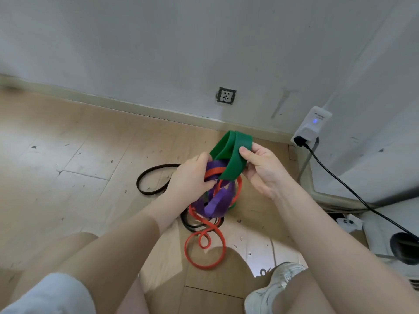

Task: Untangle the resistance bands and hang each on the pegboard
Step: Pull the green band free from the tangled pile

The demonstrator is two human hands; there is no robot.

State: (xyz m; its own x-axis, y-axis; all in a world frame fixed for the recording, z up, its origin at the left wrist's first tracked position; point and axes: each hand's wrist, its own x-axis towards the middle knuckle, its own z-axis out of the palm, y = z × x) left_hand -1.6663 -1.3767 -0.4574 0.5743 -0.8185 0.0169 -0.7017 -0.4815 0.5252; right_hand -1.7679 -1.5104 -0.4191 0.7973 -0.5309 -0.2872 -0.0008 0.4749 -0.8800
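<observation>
Green band (233, 155) | right hand (260, 168) fingers pinch it | left hand (192, 177) fingers grip tangle (217, 200)

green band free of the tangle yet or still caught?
Still caught. The green band, pinched by the right hand, runs down into the purple band and orange band.

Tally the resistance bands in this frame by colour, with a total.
green band: 1
purple band: 1
orange-red band: 1
black band: 1, assuming the black loops under the tangle belong to it
Total: 4
</observation>
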